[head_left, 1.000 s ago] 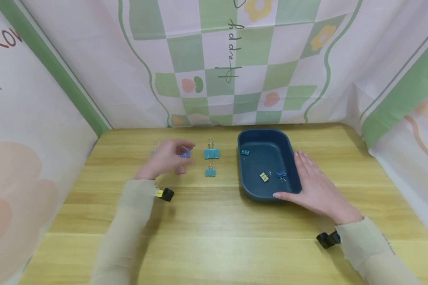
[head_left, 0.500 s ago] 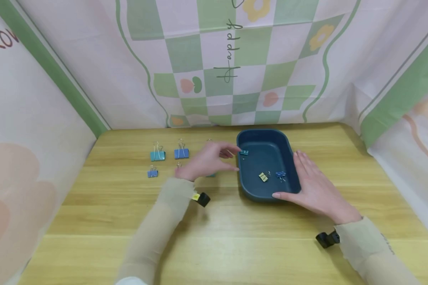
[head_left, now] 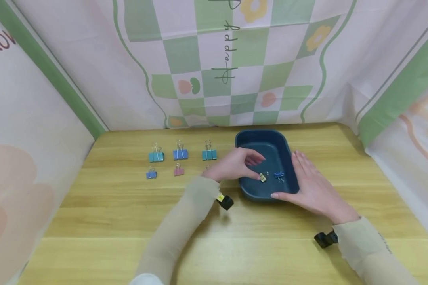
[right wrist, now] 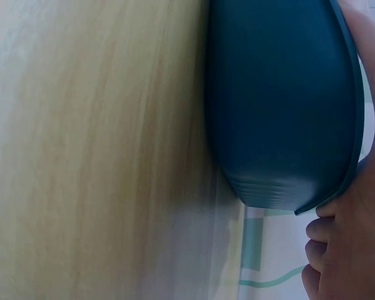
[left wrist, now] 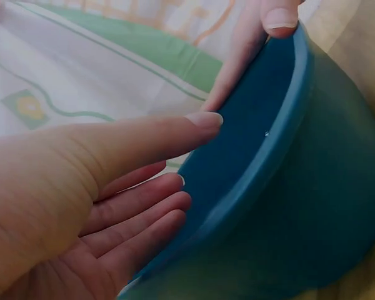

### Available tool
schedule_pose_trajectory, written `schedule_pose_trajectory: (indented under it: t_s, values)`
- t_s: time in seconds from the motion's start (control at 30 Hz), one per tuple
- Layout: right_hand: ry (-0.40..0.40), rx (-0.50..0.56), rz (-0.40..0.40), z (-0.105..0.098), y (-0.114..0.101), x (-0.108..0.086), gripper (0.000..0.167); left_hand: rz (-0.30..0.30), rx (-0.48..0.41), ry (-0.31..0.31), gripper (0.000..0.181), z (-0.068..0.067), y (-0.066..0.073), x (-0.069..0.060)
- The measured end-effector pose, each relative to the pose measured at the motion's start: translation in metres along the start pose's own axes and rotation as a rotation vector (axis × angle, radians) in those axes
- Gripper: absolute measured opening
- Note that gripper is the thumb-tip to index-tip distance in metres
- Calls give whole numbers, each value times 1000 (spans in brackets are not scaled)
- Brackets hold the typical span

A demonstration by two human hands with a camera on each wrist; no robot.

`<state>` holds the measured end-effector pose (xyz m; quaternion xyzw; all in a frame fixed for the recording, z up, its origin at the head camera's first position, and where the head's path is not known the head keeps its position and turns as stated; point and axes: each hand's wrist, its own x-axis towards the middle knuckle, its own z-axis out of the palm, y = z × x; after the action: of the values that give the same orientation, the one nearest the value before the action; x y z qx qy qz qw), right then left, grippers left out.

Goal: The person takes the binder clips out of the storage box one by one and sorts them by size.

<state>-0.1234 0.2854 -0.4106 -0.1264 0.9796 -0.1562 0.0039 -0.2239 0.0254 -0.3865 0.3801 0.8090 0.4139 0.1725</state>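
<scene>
The left hand (head_left: pixel 238 164) hangs over the left part of a dark blue tray (head_left: pixel 264 136), fingers and thumb parted with nothing seen between them. Its thumb tip is beside a small yellow binder clip (head_left: pixel 262 177) in the tray; contact cannot be told. Right of that clip lies a small blue clip (head_left: pixel 279 174). The right hand (head_left: pixel 319 190) rests along the tray's right rim, thumb on the near corner. In the left wrist view the left hand (left wrist: pixel 106 194) is spread at the tray wall (left wrist: pixel 306 181). The right wrist view shows the right hand (right wrist: pixel 356 231) against the tray (right wrist: pixel 281 106).
Left of the tray, a back row holds a teal clip (head_left: pixel 156 157), a blue clip (head_left: pixel 180 154) and another teal clip (head_left: pixel 209 154). In front are a small blue clip (head_left: pixel 151 174) and a pink clip (head_left: pixel 178 171). Printed curtains (head_left: pixel 214 59) stand behind the wooden table (head_left: pixel 103 221).
The left hand has moved right, from above the clips on the table to over the tray, uncovering the clips at the left. The right hand has stayed on the tray's rim.
</scene>
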Motion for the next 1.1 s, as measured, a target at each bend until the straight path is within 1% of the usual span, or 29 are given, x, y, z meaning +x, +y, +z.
schedule_pose_trajectory:
  t_s: [0.17,0.27,0.4,0.6,0.67,0.8,0.87,1.0,1.1]
  values:
    - [8,5,-7,0,0,0,130,10,48,-20,56,7,3,14]
    - [9,14,-7,0,0,-1,130,12,61,-24,55,11,5,22]
    - [7,17,-6,0,0,-1,130,-6,85,-26,54,15,6,31]
    - [6,12,-3,0,0,-1,130,-62,138,-39,52,20,2,43]
    - [4,14,0,0,-1,-1,130,-79,173,-46,48,22,2,45]
    - [2,18,4,0,-1,-1,129,-123,289,-74,37,25,4,47]
    - [3,19,3,0,-2,-2,129,-153,334,-87,32,27,6,48]
    - [7,22,0,0,-2,-2,129,-198,364,-86,20,31,8,49]
    - [9,24,-4,0,-2,-2,129,-187,374,-79,11,32,7,49]
